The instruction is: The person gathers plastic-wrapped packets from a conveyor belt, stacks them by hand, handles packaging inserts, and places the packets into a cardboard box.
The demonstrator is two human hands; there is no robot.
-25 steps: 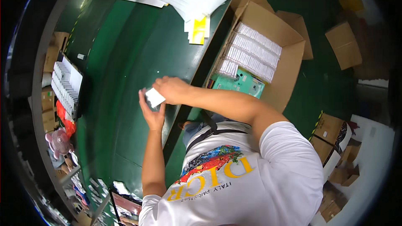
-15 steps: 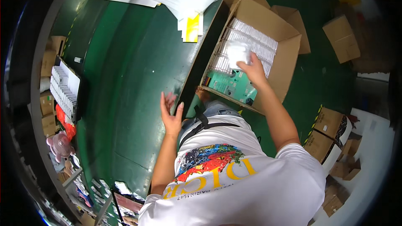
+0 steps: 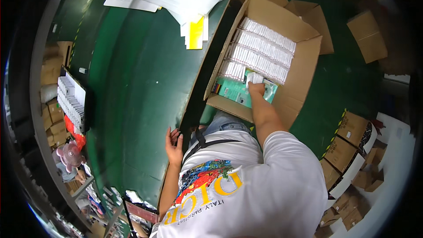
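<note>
Two fingers (image 3: 257, 89) around white packet (image 3: 254, 78)

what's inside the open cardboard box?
The cardboard box holds rows of small white packs standing on edge, and a green sheet at the near end. The right hand places one white pack. Lower layers are hidden.

left hand (image 3: 174, 143): open, fingers spread | right hand (image 3: 257, 89): extended forward, fingers curled
</note>
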